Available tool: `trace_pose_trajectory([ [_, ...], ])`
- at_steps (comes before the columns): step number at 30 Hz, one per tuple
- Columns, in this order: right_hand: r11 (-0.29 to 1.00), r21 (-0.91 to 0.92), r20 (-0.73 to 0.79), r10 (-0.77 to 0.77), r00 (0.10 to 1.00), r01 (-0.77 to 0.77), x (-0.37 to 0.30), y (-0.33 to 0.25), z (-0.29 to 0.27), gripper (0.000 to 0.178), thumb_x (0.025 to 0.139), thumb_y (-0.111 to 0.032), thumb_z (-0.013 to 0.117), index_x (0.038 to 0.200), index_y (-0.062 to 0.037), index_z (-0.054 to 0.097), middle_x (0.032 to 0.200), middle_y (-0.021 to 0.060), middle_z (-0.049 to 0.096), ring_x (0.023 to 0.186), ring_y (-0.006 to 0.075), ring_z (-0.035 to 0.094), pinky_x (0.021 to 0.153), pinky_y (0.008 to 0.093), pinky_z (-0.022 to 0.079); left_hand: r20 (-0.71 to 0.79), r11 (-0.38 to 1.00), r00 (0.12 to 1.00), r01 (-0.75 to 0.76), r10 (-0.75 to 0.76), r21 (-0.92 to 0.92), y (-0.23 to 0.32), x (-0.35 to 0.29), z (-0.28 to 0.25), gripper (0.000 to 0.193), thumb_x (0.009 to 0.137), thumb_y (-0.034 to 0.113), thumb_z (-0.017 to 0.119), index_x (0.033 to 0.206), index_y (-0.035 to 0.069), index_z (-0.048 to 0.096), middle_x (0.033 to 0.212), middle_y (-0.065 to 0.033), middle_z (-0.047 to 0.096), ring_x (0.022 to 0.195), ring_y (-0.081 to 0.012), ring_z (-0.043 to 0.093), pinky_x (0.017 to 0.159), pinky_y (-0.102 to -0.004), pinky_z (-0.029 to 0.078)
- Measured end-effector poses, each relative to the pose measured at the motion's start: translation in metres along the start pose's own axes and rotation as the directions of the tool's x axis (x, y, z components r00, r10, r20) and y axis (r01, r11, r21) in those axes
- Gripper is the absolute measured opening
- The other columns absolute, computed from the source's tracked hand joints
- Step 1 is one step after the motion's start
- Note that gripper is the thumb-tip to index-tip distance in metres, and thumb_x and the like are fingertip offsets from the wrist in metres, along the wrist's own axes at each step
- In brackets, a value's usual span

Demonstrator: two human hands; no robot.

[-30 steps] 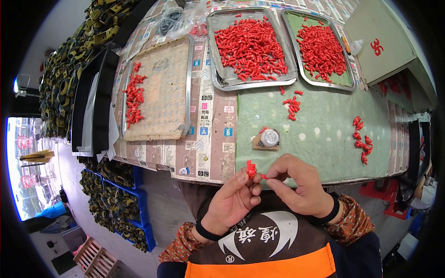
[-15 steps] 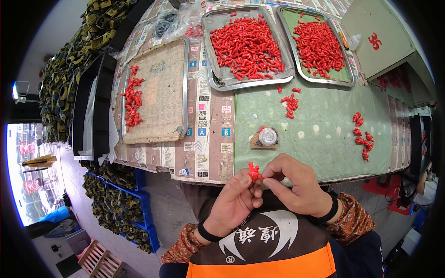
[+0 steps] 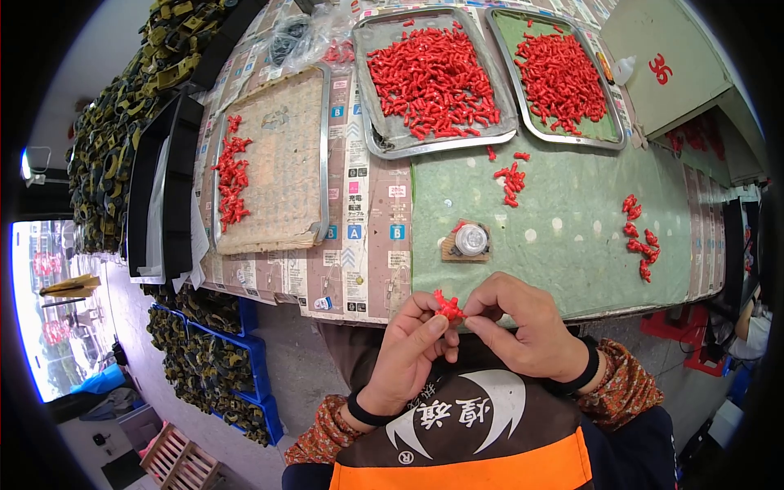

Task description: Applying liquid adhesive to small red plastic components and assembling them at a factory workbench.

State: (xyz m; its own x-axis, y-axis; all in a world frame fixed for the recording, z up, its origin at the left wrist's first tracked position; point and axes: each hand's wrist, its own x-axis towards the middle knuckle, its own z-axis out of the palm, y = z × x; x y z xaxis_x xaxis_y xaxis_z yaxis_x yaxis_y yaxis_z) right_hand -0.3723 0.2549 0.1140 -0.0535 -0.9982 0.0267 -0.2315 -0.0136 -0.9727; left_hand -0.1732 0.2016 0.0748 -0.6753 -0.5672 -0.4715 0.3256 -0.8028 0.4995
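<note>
A small red plastic figure (image 3: 448, 306) is pinched between the thumb and fingers of my left hand (image 3: 412, 347), just off the near edge of the table. My right hand (image 3: 523, 331) closes its thumb and forefinger at the figure's right side, on a limb or small part too tiny to make out. Beyond my hands, a small clear round container (image 3: 472, 240) sits on a piece of brown cardboard (image 3: 453, 256). Several loose red parts (image 3: 511, 184) lie on the green cloth (image 3: 572, 212), and more red figures (image 3: 643, 245) form a row at the right.
Two metal trays, one grey-lined (image 3: 392, 151) and one green-lined (image 3: 611, 135), hold heaps of red parts at the back. A cloth-lined tray (image 3: 278, 180) at left has red figures along its left side. A grey metal box (image 3: 665, 65) stands back right; blue crates (image 3: 255, 376) sit at lower left.
My left thumb has shifted up and pressed against the red figure, which tilts slightly leftward. My right hand stays nearly in place, still pinching at the figure's side.
</note>
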Motion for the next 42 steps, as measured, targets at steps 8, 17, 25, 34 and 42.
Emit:
trace_pose_trajectory([
  [8,0.995,-0.061,0.014,-0.080,0.997,0.080,-0.002,0.001,-0.005,0.021,0.081,0.005,0.072,0.097,-0.0025,0.061,0.086,0.0102,0.061,0.073,0.0267,0.064,0.064,0.0344,0.051,0.028,0.991,0.999,0.020,-0.024,0.130,0.006,0.000,-0.003,0.018,0.100,0.011,0.064,0.115,0.008,0.055,0.103,-0.0036,0.063,0.088,-0.0088,0.062,0.070,-0.0251,0.054],
  [17,0.965,-0.079,0.015,-0.250,0.968,0.250,-0.004,0.007,-0.004,0.025,0.076,0.008,0.074,0.095,-0.0028,0.061,0.088,0.0107,0.063,0.077,0.0303,0.063,0.065,0.0373,0.051,0.057,0.976,0.998,0.008,-0.021,0.218,0.011,-0.001,-0.005,0.023,0.097,0.015,0.067,0.114,0.006,0.055,0.108,-0.0086,0.064,0.090,-0.0143,0.063,0.072,-0.0280,0.054],
  [25,0.945,-0.122,0.021,-0.304,0.953,0.304,-0.008,0.010,-0.001,0.027,0.077,0.006,0.075,0.099,-0.0027,0.061,0.092,0.0131,0.064,0.080,0.0330,0.064,0.068,0.0387,0.053,0.115,0.978,0.992,0.018,-0.042,0.206,0.014,-0.002,-0.005,0.022,0.097,0.009,0.067,0.117,0.005,0.059,0.109,-0.0048,0.064,0.094,-0.0108,0.062,0.073,-0.0257,0.054],
  [34,0.857,-0.253,0.076,-0.444,0.893,0.448,-0.018,0.015,-0.001,0.023,0.077,0.002,0.073,0.098,-0.0011,0.065,0.097,0.0128,0.067,0.080,0.0283,0.067,0.061,0.0352,0.055,0.165,0.917,0.986,-0.094,0.032,0.388,0.012,-0.002,-0.013,0.021,0.097,0.007,0.068,0.116,0.002,0.062,0.111,-0.0050,0.064,0.098,-0.0088,0.062,0.080,-0.0241,0.054],
  [42,0.752,-0.306,0.146,-0.569,0.810,0.583,-0.020,0.017,-0.002,0.027,0.074,-0.001,0.075,0.098,0.0061,0.068,0.101,0.0165,0.066,0.080,0.0280,0.069,0.057,0.0334,0.057,0.236,0.909,0.969,-0.167,0.079,0.382,0.009,-0.004,-0.016,0.018,0.095,0.001,0.068,0.113,0.000,0.064,0.113,-0.0080,0.062,0.099,-0.0118,0.062,0.083,-0.0252,0.055],
])
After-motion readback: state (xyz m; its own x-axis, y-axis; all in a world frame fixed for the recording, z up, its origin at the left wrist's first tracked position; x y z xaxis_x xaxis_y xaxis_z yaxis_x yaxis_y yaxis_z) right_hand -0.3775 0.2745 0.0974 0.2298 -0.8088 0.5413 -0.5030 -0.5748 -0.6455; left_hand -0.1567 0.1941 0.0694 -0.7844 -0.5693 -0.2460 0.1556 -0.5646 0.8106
